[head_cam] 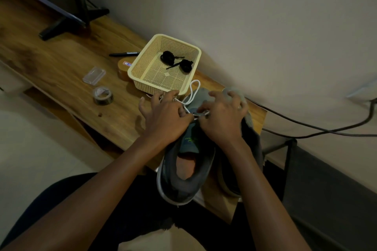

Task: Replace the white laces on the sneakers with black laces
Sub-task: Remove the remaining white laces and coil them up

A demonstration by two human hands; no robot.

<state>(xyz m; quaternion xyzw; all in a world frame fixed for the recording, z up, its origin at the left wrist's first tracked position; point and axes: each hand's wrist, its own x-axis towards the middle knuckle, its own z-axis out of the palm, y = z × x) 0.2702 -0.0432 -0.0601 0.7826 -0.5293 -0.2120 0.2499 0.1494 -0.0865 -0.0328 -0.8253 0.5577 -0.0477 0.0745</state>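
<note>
A grey sneaker (184,171) lies on the wooden table's near edge, heel toward me, with a white lace (193,92) looping out above its tongue. My left hand (165,116) pinches the lace at the top eyelets. My right hand (222,117) pinches the same lace from the other side, its outer fingers spread. A second dark sneaker (252,149) lies to the right, partly hidden by my right forearm. Two coiled black laces (177,61) lie in a cream plastic basket (142,67) just beyond my hands.
On the wooden table (61,63) lie a roll of tape (102,95), a clear plastic case (94,75), a black marker (124,54) and a brown tape roll (123,67) beside the basket. A black stand (71,16) is at back left. Black cables (316,126) run right.
</note>
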